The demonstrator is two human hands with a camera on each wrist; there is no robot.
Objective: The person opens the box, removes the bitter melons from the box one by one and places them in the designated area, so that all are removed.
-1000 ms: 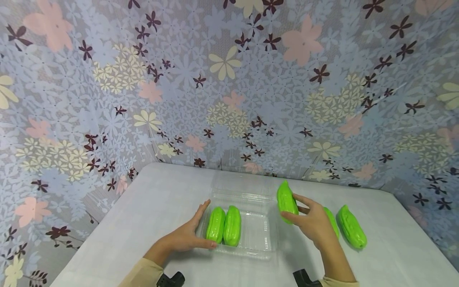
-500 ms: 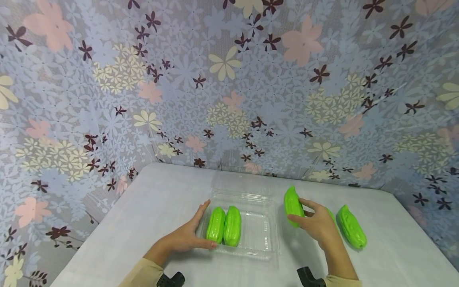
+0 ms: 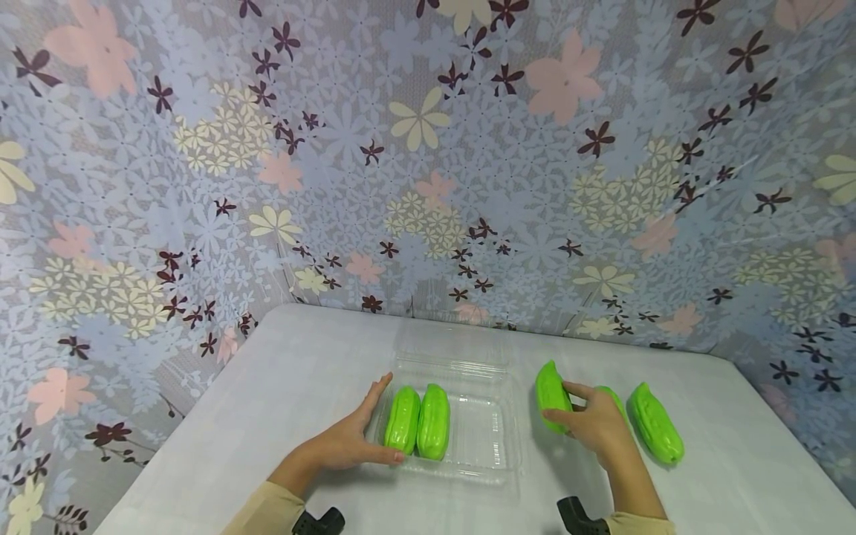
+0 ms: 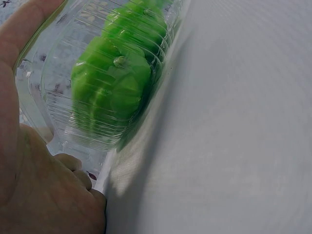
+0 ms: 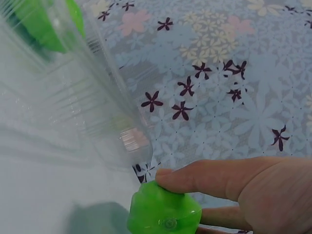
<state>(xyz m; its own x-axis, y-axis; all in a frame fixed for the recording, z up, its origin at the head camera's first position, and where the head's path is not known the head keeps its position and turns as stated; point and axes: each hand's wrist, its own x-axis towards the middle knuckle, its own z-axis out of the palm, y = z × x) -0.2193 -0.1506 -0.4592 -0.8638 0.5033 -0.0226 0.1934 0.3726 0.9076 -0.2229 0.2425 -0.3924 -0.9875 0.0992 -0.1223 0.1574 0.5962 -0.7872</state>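
Five green objects (image 3: 434, 422), one container (image 3: 473, 435)

This is an indoor spot that looks homely, though whether it is a room in a home or a corner dressed for recording cannot be told. The clearest sign is the floral covering (image 3: 417, 186), printed with blue, pink, cream and dark maroon flowers, which rises behind the pale table (image 3: 301, 371) and shows past its left and right edges. Whether it is wallpaper or hung cloth is unclear. The tabletop has rounded far corners and, seen from the left wrist, a faint cloth-like grain.
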